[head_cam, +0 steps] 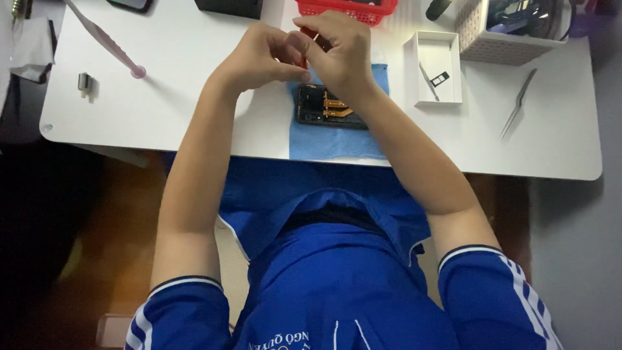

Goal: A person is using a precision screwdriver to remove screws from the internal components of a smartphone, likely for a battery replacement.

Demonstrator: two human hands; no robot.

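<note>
The person's left hand and right hand meet above the white rounded table, fingertips pressed together around a small red object that is mostly hidden between them; what it is cannot be told. Both hands are curled into a pinch, held close over the work, which seems to keep the small part steady.

Just below the hands, toward 6 o'clock, an opened black phone body with orange flex strips lies on a blue cloth mat, probably laid there to cushion it and stop small parts from rolling.

At 3 o'clock from the phone, a shallow white rectangular box tray holds a thin metal pin and a small dark card tray. Farther toward 2 o'clock, a white perforated basket contains dark tools, unclear in detail. At 12 o'clock, a red mesh basket is cut off by the edge. Steel tweezers lie beyond the box tray.
</note>
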